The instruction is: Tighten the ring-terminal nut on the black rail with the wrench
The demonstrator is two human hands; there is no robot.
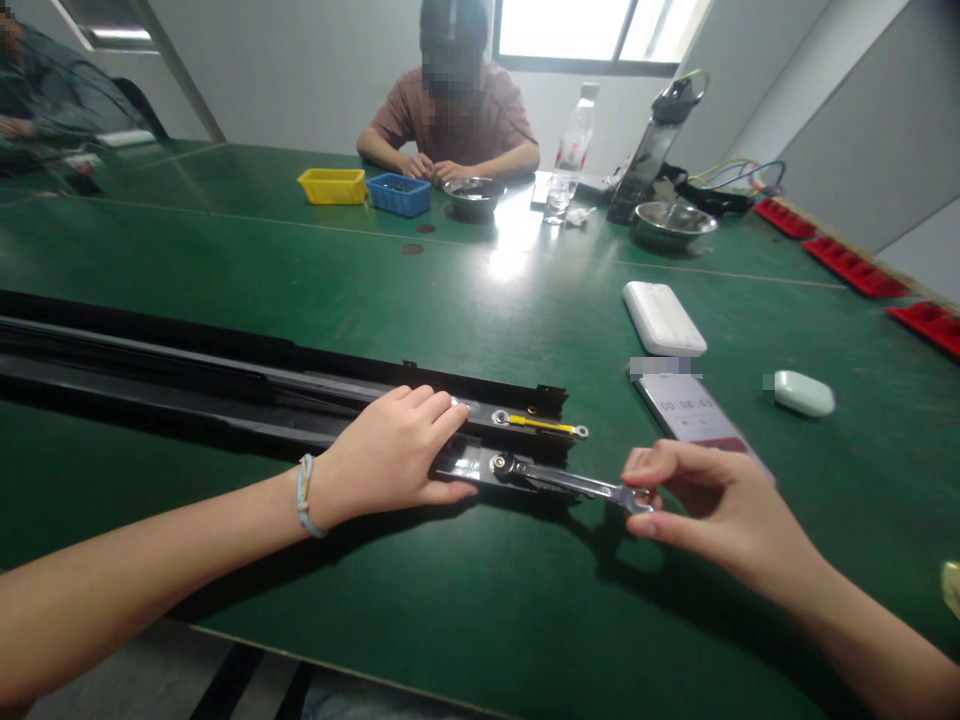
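Note:
A long black metal rail [300,400] lies across the left of the green table. Over its right part rests my left hand [397,450], the fingers wrapped across the top and the thumb along the near side. Between thumb and fingers, my right hand [705,500] grips the open jaw end of a combination wrench [570,480]. The wrench's ring end sits around a nut or bolt [499,463] on the rail's near strip. Just behind it, a yellow wire with ring terminals [544,425] is fixed at one end and sticks out past the rail.
To the right lie a phone [697,405], a white power bank [664,318] and a small pale case [804,393]. Farther back are yellow [332,187] and blue [399,196] bins, metal bowls [675,224] and bottles [574,150]. A person [457,110] sits opposite; another is at far left.

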